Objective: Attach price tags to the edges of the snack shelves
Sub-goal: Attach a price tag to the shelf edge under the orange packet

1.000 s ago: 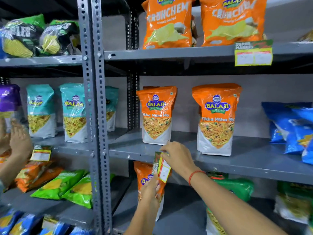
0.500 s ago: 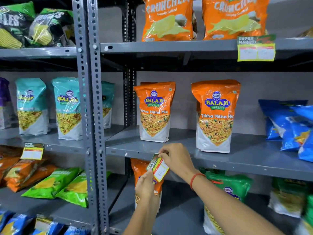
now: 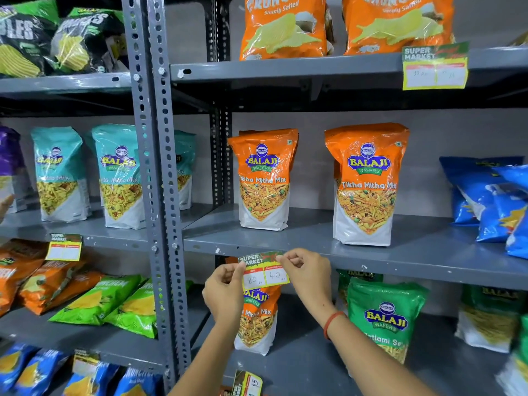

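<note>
A yellow and green price tag (image 3: 264, 271) with handwritten numbers is held flat against the front edge of the grey middle shelf (image 3: 400, 262), below an orange Balaji pouch (image 3: 263, 178). My left hand (image 3: 224, 292) pinches the tag's left end. My right hand (image 3: 308, 272), with a red thread on its wrist, pinches the right end at the top. The tag faces me and sits roughly level.
Other tags hang on the upper shelf (image 3: 435, 68), the left rack's shelf (image 3: 64, 247) and the bottom shelf edge (image 3: 248, 382). A grey perforated upright (image 3: 160, 195) splits the racks. Snack bags fill every shelf; someone's fingertip (image 3: 4, 204) shows at the left edge.
The tag has turned from edge-on and tilted to flat and facing me against the shelf edge. My left hand rose from below and took its left end. The view shifted closer.
</note>
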`<action>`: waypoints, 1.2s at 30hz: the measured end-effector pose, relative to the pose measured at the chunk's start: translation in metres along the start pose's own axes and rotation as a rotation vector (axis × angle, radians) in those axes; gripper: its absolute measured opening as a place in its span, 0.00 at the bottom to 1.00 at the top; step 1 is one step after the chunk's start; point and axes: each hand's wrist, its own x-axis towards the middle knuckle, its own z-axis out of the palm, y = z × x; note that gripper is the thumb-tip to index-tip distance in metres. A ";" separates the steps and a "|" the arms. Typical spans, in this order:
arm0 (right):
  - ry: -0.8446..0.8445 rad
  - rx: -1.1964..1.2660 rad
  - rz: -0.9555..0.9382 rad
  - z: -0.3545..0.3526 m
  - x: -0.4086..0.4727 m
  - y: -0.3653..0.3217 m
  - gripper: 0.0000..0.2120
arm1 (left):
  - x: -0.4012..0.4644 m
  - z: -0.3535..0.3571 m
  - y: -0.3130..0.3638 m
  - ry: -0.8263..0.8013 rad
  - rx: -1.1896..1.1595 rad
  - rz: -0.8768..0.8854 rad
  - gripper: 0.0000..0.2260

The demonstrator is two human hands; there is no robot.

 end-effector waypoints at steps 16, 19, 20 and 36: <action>0.106 -0.101 0.073 0.007 -0.004 0.006 0.11 | 0.012 0.007 0.002 -0.027 0.175 0.076 0.08; 0.105 -0.120 0.086 0.009 -0.002 0.007 0.11 | 0.015 0.009 0.003 -0.033 0.182 0.087 0.08; 0.104 -0.126 0.089 0.009 -0.001 0.007 0.11 | 0.016 0.010 0.002 -0.032 0.188 0.089 0.08; 0.055 -0.287 0.048 0.004 0.010 0.008 0.19 | 0.022 0.016 0.005 0.018 0.231 0.072 0.14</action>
